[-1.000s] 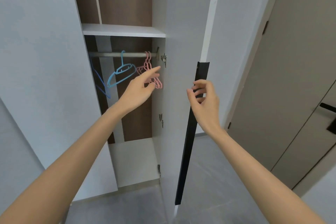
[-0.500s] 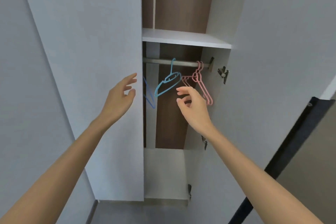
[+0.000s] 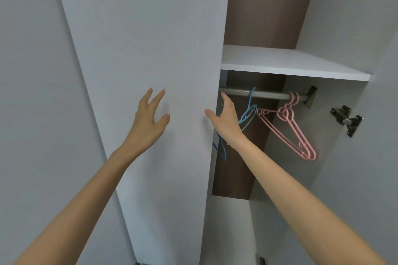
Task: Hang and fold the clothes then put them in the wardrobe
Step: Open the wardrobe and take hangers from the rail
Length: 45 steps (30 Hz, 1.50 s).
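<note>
Wardrobe door [image 3: 150, 38] now meets the right hand [image 3: 225, 120] at its edge, shifted away from the pink hangers [image 3: 288, 127], left hand [image 3: 149, 118] spread alongside, both open and empty, suggesting door-opening first.

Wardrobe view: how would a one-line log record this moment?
left hand: open, near door | right hand: open, at door edge | rail: blue hangers, pink hangers, bare

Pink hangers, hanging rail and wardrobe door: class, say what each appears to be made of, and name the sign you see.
Pink hangers: probably plastic, or plastic-coated wire; thin, uniform pastel colour, smooth.
Hanging rail: likely metal, satin grey; a pale highlight runs along the tube.
Wardrobe door: seemingly laminated board, matt pale grey; flat, no grain showing.
</note>
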Each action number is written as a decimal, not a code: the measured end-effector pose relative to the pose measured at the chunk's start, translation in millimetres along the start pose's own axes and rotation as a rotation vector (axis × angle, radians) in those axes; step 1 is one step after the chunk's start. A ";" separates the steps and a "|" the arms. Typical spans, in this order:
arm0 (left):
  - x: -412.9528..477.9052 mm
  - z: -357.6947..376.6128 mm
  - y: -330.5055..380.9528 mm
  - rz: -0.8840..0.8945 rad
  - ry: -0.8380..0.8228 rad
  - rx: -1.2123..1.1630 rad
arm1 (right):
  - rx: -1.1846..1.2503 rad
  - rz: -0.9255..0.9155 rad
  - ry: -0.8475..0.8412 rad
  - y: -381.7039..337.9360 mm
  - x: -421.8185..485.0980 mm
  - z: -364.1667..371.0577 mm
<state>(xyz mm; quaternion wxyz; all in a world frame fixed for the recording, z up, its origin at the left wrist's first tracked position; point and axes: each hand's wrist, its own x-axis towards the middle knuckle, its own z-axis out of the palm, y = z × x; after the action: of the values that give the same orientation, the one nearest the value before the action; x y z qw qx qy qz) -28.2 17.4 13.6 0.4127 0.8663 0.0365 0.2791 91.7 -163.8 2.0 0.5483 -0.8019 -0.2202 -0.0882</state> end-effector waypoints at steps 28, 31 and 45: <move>-60.8 -35.0 -8.0 -0.105 -0.074 0.135 | 0.332 -0.848 0.126 -14.8 0.2 16.7; -79.1 -39.3 -1.9 -0.160 -0.099 0.131 | 0.414 -0.934 0.098 -19.4 -3.2 24.3; -125.9 -28.3 27.3 -0.312 -0.058 0.226 | 0.540 -1.096 -0.261 -52.4 -21.7 61.3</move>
<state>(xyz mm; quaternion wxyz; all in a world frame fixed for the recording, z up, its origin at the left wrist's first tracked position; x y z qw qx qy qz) -153.3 -17.7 -9.2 0.3521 0.8986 0.1895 0.1807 42.7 -97.3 14.2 0.5753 -0.4098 -0.6793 -0.1992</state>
